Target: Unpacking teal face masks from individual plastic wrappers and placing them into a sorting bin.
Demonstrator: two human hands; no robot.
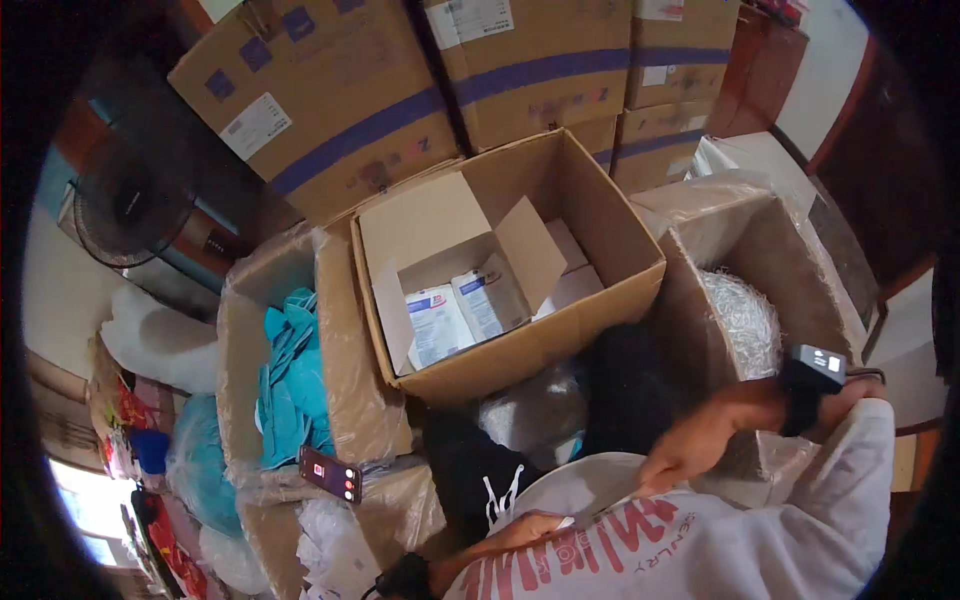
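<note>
Includes pale grey sheet-like piece [580,480], left of right hand [688,452] with fingers bunched, just beyond left hand [528,529], with either hand's pinch impossible to tell.

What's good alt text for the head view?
A person's left hand and right hand are close to their white top, before an open cardboard box holding a smaller carton of printed packets; left of it, another box holds teal material.

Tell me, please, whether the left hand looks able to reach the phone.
Probably yes: the phone lies uncovered to the left of the left hand, and nothing seems to block the way.
</note>
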